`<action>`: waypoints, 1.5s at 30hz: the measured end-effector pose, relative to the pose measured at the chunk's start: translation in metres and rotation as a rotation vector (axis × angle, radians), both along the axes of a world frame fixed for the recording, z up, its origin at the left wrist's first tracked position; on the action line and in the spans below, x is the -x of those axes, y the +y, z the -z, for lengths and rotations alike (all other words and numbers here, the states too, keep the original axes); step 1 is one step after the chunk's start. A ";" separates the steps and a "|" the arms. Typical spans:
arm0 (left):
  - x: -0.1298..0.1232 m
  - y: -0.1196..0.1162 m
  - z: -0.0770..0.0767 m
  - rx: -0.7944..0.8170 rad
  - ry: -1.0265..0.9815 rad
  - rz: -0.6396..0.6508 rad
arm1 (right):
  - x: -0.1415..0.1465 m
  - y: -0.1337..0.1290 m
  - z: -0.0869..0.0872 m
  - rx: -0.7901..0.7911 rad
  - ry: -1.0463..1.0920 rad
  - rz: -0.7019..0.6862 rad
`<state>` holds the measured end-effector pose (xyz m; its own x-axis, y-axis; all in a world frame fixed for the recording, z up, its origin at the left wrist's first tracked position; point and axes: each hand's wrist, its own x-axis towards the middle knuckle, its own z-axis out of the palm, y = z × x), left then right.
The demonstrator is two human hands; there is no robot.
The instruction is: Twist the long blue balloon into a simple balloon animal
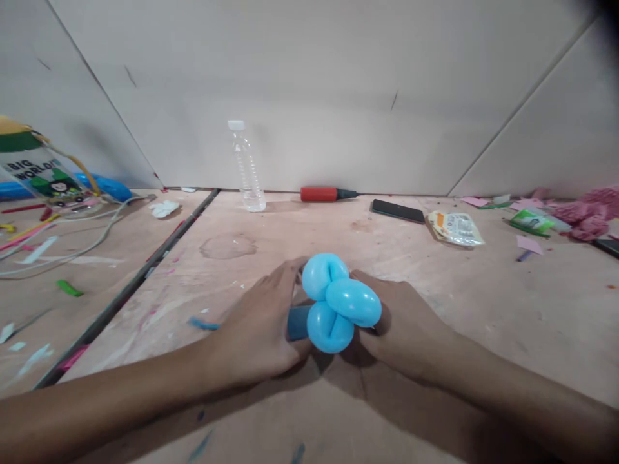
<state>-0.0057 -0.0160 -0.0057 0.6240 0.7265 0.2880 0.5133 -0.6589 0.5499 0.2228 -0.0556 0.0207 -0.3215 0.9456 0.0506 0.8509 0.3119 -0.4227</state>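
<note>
A light-blue twisted balloon [355, 303] with three round bubbles stands out between my two hands, low in the middle of the view. My left hand [264, 325] is closed at its left side, fingers mostly hidden behind and below the bubbles. Beside the left thumb shows a darker blue piece [298, 323]; whether it belongs to the balloon I cannot tell. My right hand [401, 316] grips the balloon from the right, its fingertips concealed by the bubbles. A blue scrap [203, 324] lies on the table just left of my left hand.
Along the wall stand a clear bottle [249, 171], a red balloon pump [319, 194], a phone [397, 211] and a plastic packet [455, 229]. Pink scraps [529, 243] lie right. On the left are a printed bag [46, 171], a white cable [109, 225] and a table gap [169, 241].
</note>
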 end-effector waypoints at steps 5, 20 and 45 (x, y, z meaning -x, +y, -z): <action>-0.002 -0.006 -0.002 -0.391 -0.101 0.191 | 0.004 0.003 0.002 -0.034 -0.051 -0.058; 0.000 0.011 0.007 -0.260 -0.176 0.399 | -0.011 0.008 0.006 0.035 0.066 -0.248; 0.003 0.008 0.004 0.085 -0.313 0.065 | 0.009 0.001 0.023 -0.409 -0.312 -0.114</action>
